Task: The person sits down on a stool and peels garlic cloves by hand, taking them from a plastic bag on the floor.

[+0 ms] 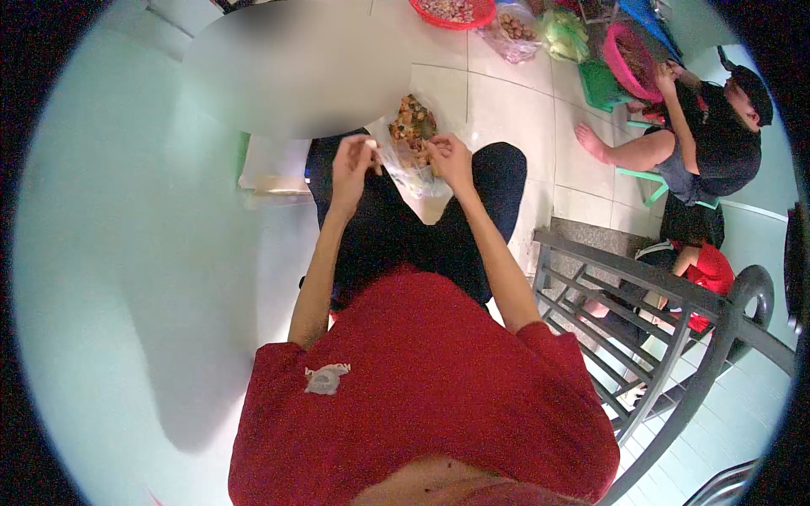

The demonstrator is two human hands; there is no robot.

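A clear plastic bag [423,187] lies open between my knees, with orange-brown pieces [412,122] inside; what they are is too small to tell. My left hand [354,164] is at the bag's left side, its thumb and fingers pinched around a small whitish thing [371,145]. At the right edge of the pieces is my right hand [451,162], its fingertips pressed together; what they hold, if anything, is hidden.
A grey metal railing [624,268] stands at the right. One person [717,135] sits on a green stool by a pink basket [629,63]; another in red [709,270] is behind the railing. A red basket [456,24] and filled bags [515,34] stand at the top.
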